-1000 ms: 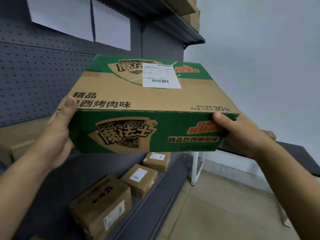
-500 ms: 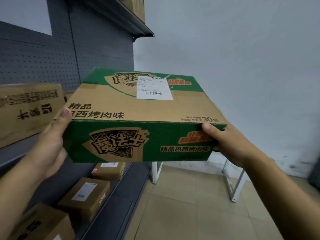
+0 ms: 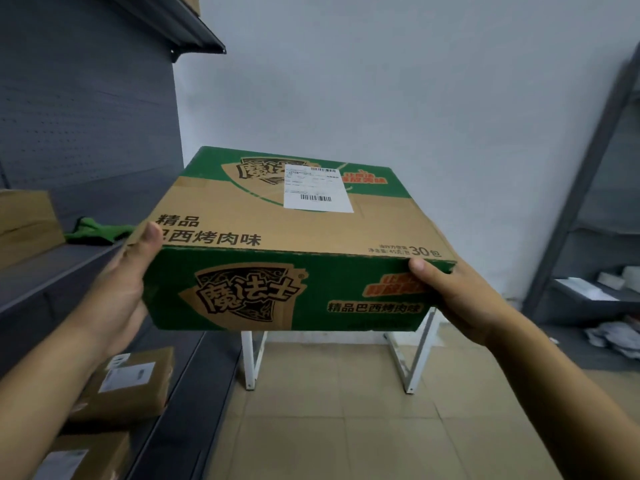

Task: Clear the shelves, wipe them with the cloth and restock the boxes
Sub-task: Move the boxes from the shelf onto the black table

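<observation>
Green box [image 3: 294, 237]: in the air, off the front edge of the middle shelf [image 3: 52, 271], not resting on it. Top face about level, label up. Long axis runs side to side, from one grip to the other

Left grip [image 3: 121, 292]: clamped on the end nearest the shelf, thumb over the top edge, fingers hidden behind the box. Right grip [image 3: 453, 299]: clamped on the end away from the shelf, thumb on the front top edge

Judgement: clearing step, box headed away from the shelf; left grip is the nearer one to it

On the shelf: green cloth [image 3: 97, 232] in a heap, brown box [image 3: 24, 223] further along. Below the shelf: more brown parcels [image 3: 135, 382]
</observation>
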A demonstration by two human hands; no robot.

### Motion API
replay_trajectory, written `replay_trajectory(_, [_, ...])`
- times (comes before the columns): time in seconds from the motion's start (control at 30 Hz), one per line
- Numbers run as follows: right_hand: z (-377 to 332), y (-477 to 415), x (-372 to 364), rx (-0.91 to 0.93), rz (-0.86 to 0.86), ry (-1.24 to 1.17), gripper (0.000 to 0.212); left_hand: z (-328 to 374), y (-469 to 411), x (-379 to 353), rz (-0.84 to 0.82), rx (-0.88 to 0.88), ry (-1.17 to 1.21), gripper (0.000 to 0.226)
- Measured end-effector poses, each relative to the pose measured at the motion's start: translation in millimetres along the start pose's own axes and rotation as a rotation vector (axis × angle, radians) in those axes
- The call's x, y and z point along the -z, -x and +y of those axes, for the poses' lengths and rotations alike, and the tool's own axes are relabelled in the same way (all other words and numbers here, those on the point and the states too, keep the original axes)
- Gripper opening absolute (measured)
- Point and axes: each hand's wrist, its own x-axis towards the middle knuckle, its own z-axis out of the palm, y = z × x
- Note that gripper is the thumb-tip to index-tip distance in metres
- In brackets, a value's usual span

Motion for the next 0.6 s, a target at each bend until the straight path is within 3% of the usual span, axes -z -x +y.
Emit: replay_trajectory(0.6, [96.8,-116.9,130.0,-0.089,0.141,0.068,0.061,-126.1,-187.1,-109.0,-0.128,0.115,0.069,0.108])
